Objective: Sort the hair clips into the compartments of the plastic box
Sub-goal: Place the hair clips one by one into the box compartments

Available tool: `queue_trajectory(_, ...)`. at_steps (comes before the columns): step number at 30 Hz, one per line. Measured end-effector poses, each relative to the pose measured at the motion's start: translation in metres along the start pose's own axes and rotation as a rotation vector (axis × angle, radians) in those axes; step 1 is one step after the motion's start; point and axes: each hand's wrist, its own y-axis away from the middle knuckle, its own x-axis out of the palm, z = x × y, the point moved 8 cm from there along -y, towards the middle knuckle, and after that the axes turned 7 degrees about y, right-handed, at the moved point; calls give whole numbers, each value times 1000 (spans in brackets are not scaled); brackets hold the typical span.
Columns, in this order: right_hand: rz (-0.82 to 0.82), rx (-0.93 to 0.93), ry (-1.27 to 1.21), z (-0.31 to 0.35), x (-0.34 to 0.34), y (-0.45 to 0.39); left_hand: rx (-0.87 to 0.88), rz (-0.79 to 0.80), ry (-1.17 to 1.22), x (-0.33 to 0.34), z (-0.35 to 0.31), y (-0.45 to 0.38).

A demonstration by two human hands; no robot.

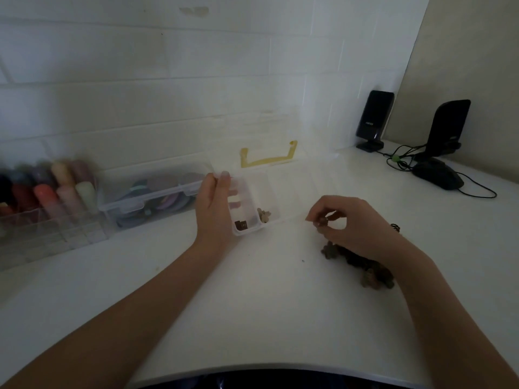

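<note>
At frame centre we observe the left hand (214,204) gripping the plastic box (254,204), the right hand (346,223) pinching one hair clip (323,221).

**Speaker logo too blurred to read**

We find only one piece of lettering: a small pale logo low on the front of the left black speaker (374,119), standing against the tiled wall at the back of the white desk (252,304). We cannot make out its letters. We can read nothing else.
</note>
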Motion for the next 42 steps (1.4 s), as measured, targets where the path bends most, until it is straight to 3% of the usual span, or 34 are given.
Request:
queue_trajectory(4, -65, -89, -364, 22, -9, -3, -20, -7, 20, 0, 0, 1)
queue_trajectory(7, -26, -135, -479, 36, -8, -14, -16, 9, 29, 2, -1, 3)
queue_trajectory(11, -78, -169, -390, 47, -6, -38, 8, 48, 34, 8, -4, 5)
queue_trajectory(15, -353, -133, -387, 43, -6, -30, 35, 44, 29, 9, -5, 4)
queue_trajectory(18, -427, -172, -130, 42, 2, -17, 51, 57, 18, 9, -4, 3)
queue_trajectory(22, -375, -214, 110, 41, 1, -25, 57, 66, 21, 9, -3, 4)
queue_trajectory(25, -181, -320, 240, 40, 4, -30, 47, 67, 38, 8, -3, 6)
queue_trajectory(28, -39, -309, 239, 27, 5, -25, 57, 79, 31, 7, -5, 7)
queue_trajectory(34, 65, -362, 589, 31, 35, -17, 49, 66, 28, 6, -5, 8)
queue_trajectory(39, -87, -328, 312, 44, 18, -18, 55, 64, 27, 7, -6, 9)
queue_trajectory(42, -116, -427, 423, 56, 28, -16, 57, 51, 21, 7, -7, 9)
